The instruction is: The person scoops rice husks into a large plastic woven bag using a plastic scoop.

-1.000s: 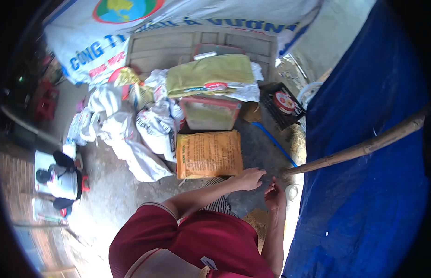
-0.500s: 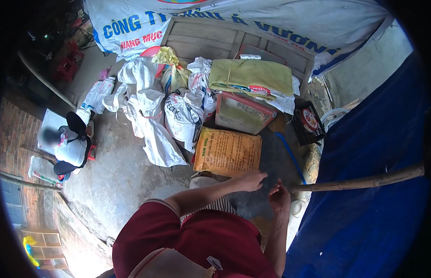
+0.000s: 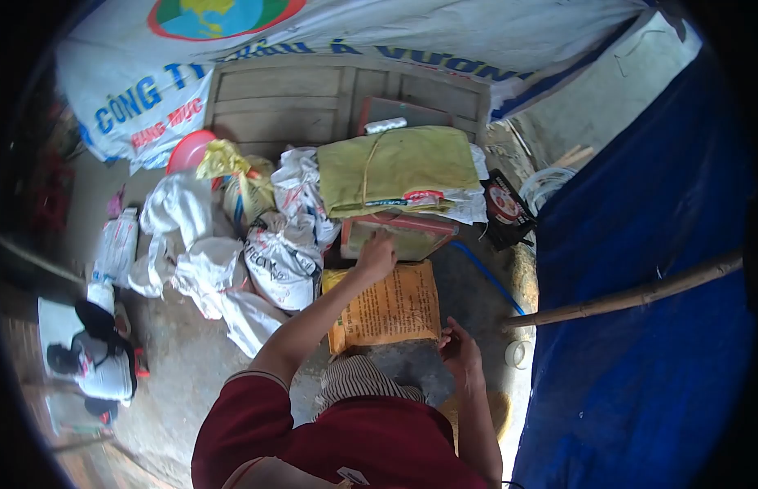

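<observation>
My left hand (image 3: 377,254) reaches over the far edge of an orange printed sack (image 3: 389,306), in front of a red-rimmed panel (image 3: 432,238). Its fingers are bunched together, and anything in them is too small to make out. To the right of the sack's near corner is my right hand (image 3: 460,349), its fingers half curled and apart with nothing visible in them. The sack lies flat on the floor before my striped trousers (image 3: 367,381). On top of the panel rests a folded green tarp bundle (image 3: 407,167) with a cord around it.
White sacks (image 3: 283,261) are heaped to the left, near a red basin (image 3: 187,152). A black crate (image 3: 508,208) stands right of the bundle. A bamboo pole (image 3: 632,297) crosses the blue tarp (image 3: 640,367). Another person (image 3: 98,359) sits at far left.
My left hand has moved away from my right hand, forward and left across the sack. The right hand stays low beside the sack. The camera view has shifted, too.
</observation>
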`<action>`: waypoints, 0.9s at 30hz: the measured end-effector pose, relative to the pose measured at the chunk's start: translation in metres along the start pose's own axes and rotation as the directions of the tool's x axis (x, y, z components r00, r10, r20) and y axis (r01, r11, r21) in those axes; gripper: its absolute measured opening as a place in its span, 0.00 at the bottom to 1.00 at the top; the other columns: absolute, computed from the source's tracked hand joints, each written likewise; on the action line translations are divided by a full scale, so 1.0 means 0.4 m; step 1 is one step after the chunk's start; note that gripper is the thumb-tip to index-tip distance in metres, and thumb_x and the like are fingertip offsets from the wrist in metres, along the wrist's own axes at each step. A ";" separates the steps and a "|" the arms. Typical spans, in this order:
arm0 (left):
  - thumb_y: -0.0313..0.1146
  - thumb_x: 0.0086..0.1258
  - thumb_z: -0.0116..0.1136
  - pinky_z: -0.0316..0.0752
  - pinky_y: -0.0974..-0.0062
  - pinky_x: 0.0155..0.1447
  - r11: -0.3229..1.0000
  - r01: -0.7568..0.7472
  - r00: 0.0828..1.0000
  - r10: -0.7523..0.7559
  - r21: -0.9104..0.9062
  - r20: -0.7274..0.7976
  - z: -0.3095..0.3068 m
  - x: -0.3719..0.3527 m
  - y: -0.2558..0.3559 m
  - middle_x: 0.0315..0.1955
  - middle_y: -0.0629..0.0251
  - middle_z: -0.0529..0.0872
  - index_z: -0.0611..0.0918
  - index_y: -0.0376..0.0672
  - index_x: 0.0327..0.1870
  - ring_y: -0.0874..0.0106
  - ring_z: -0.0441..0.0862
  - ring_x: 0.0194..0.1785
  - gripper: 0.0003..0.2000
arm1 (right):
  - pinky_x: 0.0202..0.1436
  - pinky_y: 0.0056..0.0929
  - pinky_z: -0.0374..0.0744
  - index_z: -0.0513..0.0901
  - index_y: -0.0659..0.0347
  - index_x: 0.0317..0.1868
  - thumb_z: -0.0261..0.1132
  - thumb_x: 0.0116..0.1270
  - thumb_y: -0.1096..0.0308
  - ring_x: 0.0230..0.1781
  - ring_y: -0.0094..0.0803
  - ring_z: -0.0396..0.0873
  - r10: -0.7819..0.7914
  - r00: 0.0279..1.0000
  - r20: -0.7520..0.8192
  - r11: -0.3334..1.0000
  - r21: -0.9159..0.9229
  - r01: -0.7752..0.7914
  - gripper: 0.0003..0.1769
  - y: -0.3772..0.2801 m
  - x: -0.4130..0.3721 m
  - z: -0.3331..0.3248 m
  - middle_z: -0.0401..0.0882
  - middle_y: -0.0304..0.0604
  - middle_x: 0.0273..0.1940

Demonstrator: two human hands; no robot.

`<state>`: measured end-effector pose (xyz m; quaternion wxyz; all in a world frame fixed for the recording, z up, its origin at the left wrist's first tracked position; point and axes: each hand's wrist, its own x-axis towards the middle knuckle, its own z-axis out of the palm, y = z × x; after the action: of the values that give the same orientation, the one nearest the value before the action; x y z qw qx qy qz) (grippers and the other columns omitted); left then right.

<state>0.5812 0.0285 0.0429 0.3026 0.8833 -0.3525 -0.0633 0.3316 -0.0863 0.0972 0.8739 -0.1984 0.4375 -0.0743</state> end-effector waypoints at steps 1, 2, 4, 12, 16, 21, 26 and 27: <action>0.27 0.52 0.56 0.64 0.59 0.56 1.000 -0.027 1.000 0.027 -0.007 0.014 0.009 0.051 -0.028 0.48 0.46 0.70 0.74 0.35 0.46 0.50 0.65 0.56 0.18 | 0.25 0.20 0.73 0.72 0.60 0.45 0.55 0.63 0.70 0.21 0.23 0.70 -0.014 1.000 -0.026 1.000 -0.014 0.014 0.10 0.007 -0.001 0.013 0.72 0.36 0.25; 0.27 0.52 0.55 0.62 0.56 0.59 0.995 -0.040 0.999 0.041 0.096 -0.008 0.023 0.098 -0.051 0.53 0.45 0.65 0.73 0.35 0.47 0.50 0.61 0.59 0.19 | 0.25 0.20 0.73 0.72 0.60 0.45 0.55 0.63 0.70 0.21 0.23 0.70 -0.035 0.999 -0.040 0.999 0.005 0.035 0.10 0.013 0.001 0.016 0.72 0.36 0.25; 0.26 0.52 0.54 0.59 0.53 0.61 0.981 -0.075 0.997 0.078 0.180 -0.013 0.051 0.179 -0.083 0.58 0.45 0.61 0.73 0.35 0.49 0.50 0.57 0.63 0.20 | 0.25 0.23 0.73 0.73 0.61 0.44 0.55 0.63 0.70 0.21 0.24 0.70 -0.043 0.995 -0.095 0.999 0.014 0.044 0.10 0.022 -0.002 0.009 0.72 0.37 0.25; 0.28 0.52 0.53 0.45 0.49 0.67 0.923 -0.068 0.972 -0.025 0.380 0.235 0.133 0.351 -0.196 0.64 0.50 0.54 0.71 0.35 0.54 0.52 0.46 0.69 0.24 | 0.24 0.24 0.73 0.75 0.62 0.40 0.59 0.61 0.70 0.19 0.26 0.69 -0.087 0.956 -0.280 0.987 0.107 0.121 0.08 0.041 -0.048 -0.020 0.72 0.38 0.24; 0.27 0.51 0.54 0.47 0.51 0.66 0.942 -0.033 0.994 -0.004 0.333 0.111 0.106 0.411 -0.234 0.62 0.51 0.57 0.68 0.35 0.56 0.52 0.50 0.67 0.26 | 0.23 0.24 0.73 0.75 0.62 0.40 0.60 0.60 0.70 0.19 0.26 0.69 -0.111 0.935 -0.336 0.977 0.136 0.165 0.08 0.031 -0.072 -0.066 0.72 0.39 0.24; 0.25 0.50 0.54 0.50 0.55 0.66 0.934 -0.026 0.981 0.092 0.356 -0.172 0.067 0.411 -0.192 0.60 0.51 0.59 0.70 0.35 0.54 0.53 0.53 0.65 0.25 | 0.24 0.26 0.73 0.73 0.64 0.45 0.57 0.63 0.69 0.21 0.28 0.70 -0.156 0.926 -0.343 0.966 0.142 0.216 0.12 0.033 -0.082 -0.085 0.71 0.39 0.24; 0.31 0.62 0.44 0.42 0.54 0.68 0.858 -0.025 0.999 0.009 0.513 0.034 0.157 0.401 -0.236 0.62 0.55 0.60 0.77 0.40 0.49 0.57 0.51 0.68 0.16 | 0.25 0.26 0.73 0.73 0.65 0.45 0.57 0.62 0.69 0.21 0.28 0.70 -0.163 0.922 -0.350 0.967 0.129 0.220 0.12 0.063 -0.102 -0.086 0.71 0.40 0.25; 0.31 0.62 0.44 0.42 0.54 0.68 0.862 -0.036 0.999 0.021 0.505 0.035 0.174 0.405 -0.260 0.62 0.55 0.60 0.77 0.40 0.49 0.57 0.51 0.68 0.16 | 0.25 0.27 0.73 0.73 0.65 0.45 0.57 0.62 0.69 0.21 0.28 0.70 -0.162 0.925 -0.343 0.969 0.120 0.215 0.12 0.069 -0.109 -0.093 0.71 0.41 0.25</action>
<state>0.7396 -0.0537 -0.0573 0.0563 0.9253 -0.3742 0.0231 0.2746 -0.0584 0.0979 0.7895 -0.1556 0.5497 -0.2244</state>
